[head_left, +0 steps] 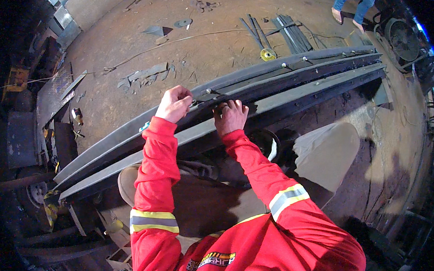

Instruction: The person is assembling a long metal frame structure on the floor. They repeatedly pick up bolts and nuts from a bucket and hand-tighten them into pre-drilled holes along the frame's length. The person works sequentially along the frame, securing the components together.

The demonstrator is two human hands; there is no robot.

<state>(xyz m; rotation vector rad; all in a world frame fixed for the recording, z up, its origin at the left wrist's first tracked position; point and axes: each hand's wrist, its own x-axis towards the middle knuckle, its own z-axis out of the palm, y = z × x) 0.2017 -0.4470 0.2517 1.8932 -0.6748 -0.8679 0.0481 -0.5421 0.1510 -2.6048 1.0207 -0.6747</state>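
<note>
Two long dark metal beams [288, 96] lie side by side before me, running from near left to far right. Shiny bolts [209, 91] stick out along the far beam. My left hand [176, 104] is closed in a pinch at the far beam's edge, close to a bolt; a small shiny bit shows at its fingertips, too small to name. Over the gap between the beams, my right hand [231, 117] has its fingers curled down against the dark inner side. What those fingers grip is hidden.
On the brown floor beyond lie dark metal strips [293, 34], a yellow disc [268, 54], scrap pieces [146, 75] and a long thin cable [183, 39]. A person in jeans [353, 7] stands far right, near a round fan [401, 39]. Metal sheets [94, 4] lean far left.
</note>
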